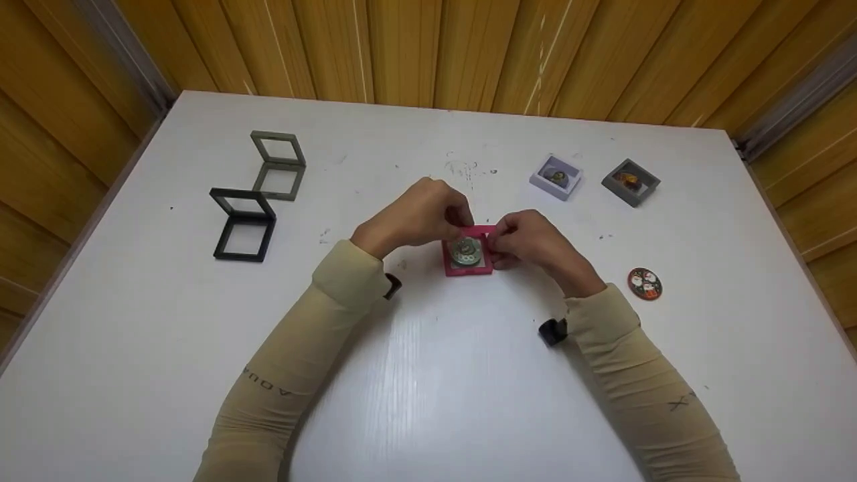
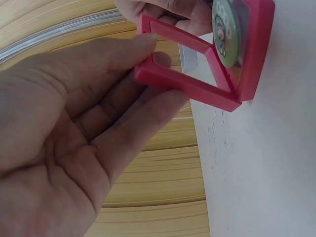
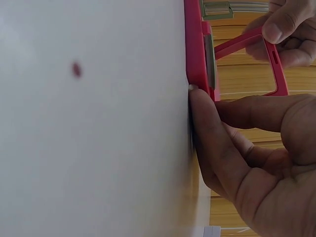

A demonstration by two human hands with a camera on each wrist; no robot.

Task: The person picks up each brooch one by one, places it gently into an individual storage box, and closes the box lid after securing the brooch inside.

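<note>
A pink hinged display frame (image 1: 468, 272) lies on the table, its lid raised at an angle from the base. My left hand (image 1: 423, 213) pinches the lid's free edge between thumb and fingers, plainest in the left wrist view, where the lid's rim (image 2: 197, 92) slants up. Inside the base sits a round green badge (image 1: 466, 251) with a small picture on it. At the base's right side, my right hand (image 1: 533, 239) grips the edge with thumb and fingertips, low against the tabletop. In the right wrist view the base wall (image 3: 195, 49) shows edge-on.
Two opened frames, black (image 1: 241, 258) and olive (image 1: 279, 196), stand at the left. A lilac frame (image 1: 564, 189) and a grey one (image 1: 619, 191), each with an item inside, lie back right. A round Santa-patterned badge (image 1: 645, 284) lies right of my right wrist.
</note>
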